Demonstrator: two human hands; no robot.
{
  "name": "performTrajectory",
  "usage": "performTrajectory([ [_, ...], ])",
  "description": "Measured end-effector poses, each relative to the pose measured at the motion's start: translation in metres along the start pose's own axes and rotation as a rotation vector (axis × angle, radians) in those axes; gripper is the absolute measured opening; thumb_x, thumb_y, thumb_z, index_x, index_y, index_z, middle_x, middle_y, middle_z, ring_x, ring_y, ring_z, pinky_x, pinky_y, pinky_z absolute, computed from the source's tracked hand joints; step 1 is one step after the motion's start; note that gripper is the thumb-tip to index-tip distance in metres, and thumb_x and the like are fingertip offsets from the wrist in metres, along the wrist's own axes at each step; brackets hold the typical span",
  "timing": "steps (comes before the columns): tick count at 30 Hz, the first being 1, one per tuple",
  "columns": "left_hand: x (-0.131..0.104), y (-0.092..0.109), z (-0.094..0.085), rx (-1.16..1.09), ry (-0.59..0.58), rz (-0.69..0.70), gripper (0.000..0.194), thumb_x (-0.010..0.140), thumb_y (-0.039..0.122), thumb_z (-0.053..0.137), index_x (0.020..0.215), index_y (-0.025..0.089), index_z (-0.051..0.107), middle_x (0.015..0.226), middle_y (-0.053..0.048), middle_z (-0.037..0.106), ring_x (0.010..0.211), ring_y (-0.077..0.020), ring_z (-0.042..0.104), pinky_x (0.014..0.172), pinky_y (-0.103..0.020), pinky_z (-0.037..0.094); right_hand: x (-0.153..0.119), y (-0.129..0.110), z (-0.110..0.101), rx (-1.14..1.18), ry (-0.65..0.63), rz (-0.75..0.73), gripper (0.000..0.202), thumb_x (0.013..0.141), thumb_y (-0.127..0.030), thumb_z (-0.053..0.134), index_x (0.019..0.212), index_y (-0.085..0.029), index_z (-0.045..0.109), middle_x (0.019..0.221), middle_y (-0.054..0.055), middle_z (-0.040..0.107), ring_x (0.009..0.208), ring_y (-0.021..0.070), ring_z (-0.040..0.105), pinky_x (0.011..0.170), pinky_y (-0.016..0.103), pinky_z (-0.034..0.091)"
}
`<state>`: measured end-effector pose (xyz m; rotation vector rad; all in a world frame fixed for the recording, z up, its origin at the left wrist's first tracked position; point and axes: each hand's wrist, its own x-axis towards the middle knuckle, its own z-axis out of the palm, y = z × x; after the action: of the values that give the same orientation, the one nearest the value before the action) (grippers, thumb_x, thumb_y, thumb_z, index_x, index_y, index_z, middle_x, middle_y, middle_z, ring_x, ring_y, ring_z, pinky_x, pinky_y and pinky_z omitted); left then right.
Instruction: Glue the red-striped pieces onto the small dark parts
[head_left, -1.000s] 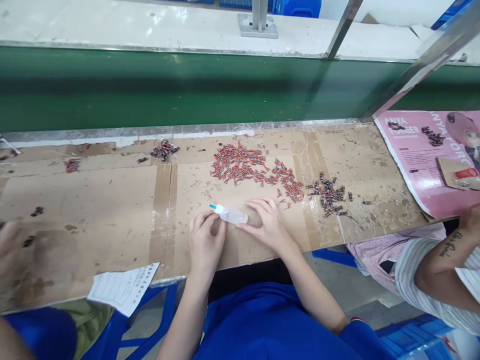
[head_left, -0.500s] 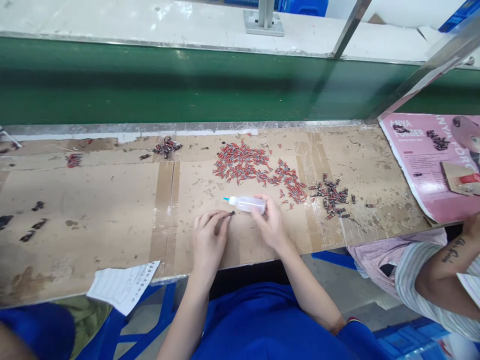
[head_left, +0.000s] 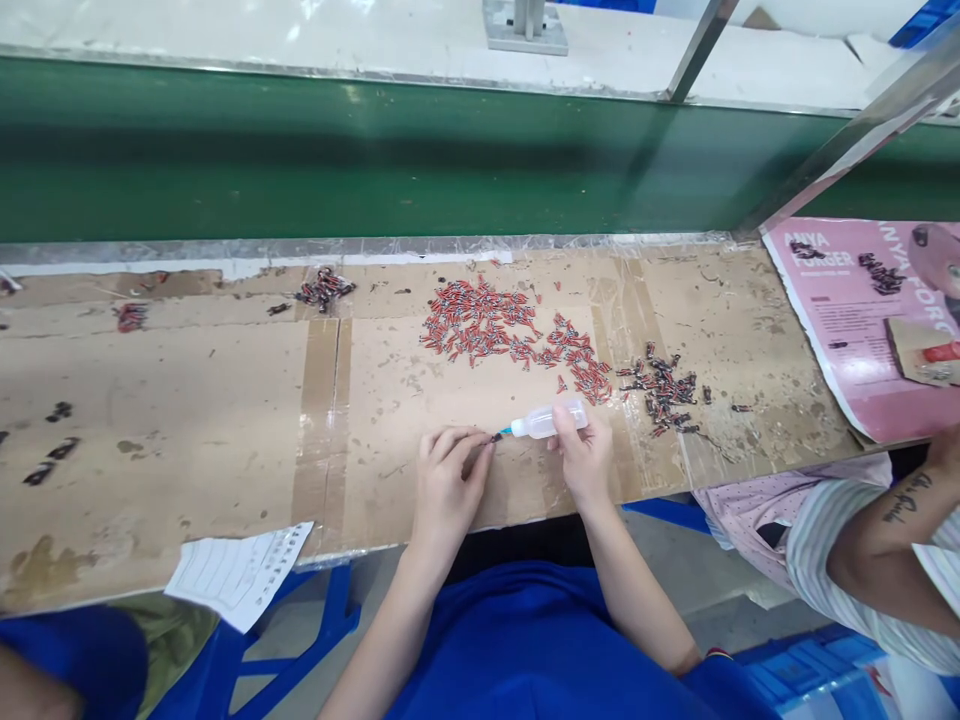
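Between the thumb and fingers of my left hand [head_left: 454, 475] a small black part [head_left: 496, 437] is pinched, too small to make out in detail. My right hand [head_left: 583, 455] is closed around a clear squeeze bottle [head_left: 551, 420] lying nearly level, its blue-green tip pointing left. That tip meets or nearly meets the black part; contact is hard to tell. Beyond my hands spreads a pile of small red parts with metal ends [head_left: 476, 320]. Right of the bottle lies a heap of black-and-red parts [head_left: 664, 390].
Cardboard [head_left: 225, 420] covers the bench, with a green belt [head_left: 337, 160] behind. A small dark cluster [head_left: 324, 290] lies back left, and a paper sheet [head_left: 238, 570] overhangs the front edge. At right are a pink poster [head_left: 840, 330] and another person's arm [head_left: 892, 500].
Both hands have shifted right, the left with the black part. The bottle has also come nearer to me, and its tip has moved from above the part to right beside it.
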<state>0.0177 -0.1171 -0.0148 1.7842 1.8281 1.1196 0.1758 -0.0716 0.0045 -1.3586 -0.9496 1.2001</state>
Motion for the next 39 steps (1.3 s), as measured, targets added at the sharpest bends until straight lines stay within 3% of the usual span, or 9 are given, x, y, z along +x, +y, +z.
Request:
performTrajectory([
  [8, 0.0017, -0.0003, -0.0022, 0.016, -0.022, 0.005, 0.014, 0.089, 0.029, 0.061, 0.088, 0.024, 0.074, 0.092, -0.006, 0.072, 0.091, -0.0239, 0.06, 0.084, -0.041, 0.049, -0.0017, -0.0011, -0.0066, -0.14, 0.009, -0.051, 0.033, 0.079, -0.048, 0.065, 0.063, -0.021, 0.056, 0.052, -0.003, 0.052, 0.049, 0.0129, 0.05, 0.051, 0.026, 0.044],
  [16, 0.0018, -0.0015, -0.0033, 0.068, -0.02, 0.071, 0.015, 0.091, 0.028, 0.06, 0.091, 0.022, 0.074, 0.091, -0.006, 0.072, 0.09, -0.0226, 0.059, 0.083, -0.039, 0.049, -0.0039, -0.0019, -0.0035, -0.201, -0.026, -0.069, 0.03, 0.079, -0.044, 0.064, 0.063, -0.02, 0.056, 0.051, -0.004, 0.051, 0.047, 0.0115, 0.048, 0.05, 0.025, 0.043],
  [24, 0.0015, -0.0038, -0.0019, 0.082, -0.001, 0.112, 0.014, 0.091, 0.027, 0.061, 0.09, 0.022, 0.073, 0.09, -0.006, 0.072, 0.088, -0.0219, 0.06, 0.081, -0.038, 0.049, -0.005, -0.0014, -0.002, -0.203, 0.02, -0.086, 0.029, 0.08, -0.043, 0.063, 0.065, -0.019, 0.059, 0.05, -0.005, 0.048, 0.047, 0.0109, 0.046, 0.049, 0.024, 0.043],
  [39, 0.0011, -0.0033, -0.0018, 0.071, -0.016, 0.052, 0.014, 0.09, 0.029, 0.061, 0.089, 0.023, 0.074, 0.089, -0.005, 0.072, 0.09, -0.0228, 0.059, 0.083, -0.039, 0.048, -0.0042, -0.0041, -0.0024, -0.188, -0.013, -0.098, 0.029, 0.079, -0.041, 0.063, 0.061, -0.02, 0.057, 0.048, -0.006, 0.046, 0.045, 0.0101, 0.043, 0.049, 0.024, 0.041],
])
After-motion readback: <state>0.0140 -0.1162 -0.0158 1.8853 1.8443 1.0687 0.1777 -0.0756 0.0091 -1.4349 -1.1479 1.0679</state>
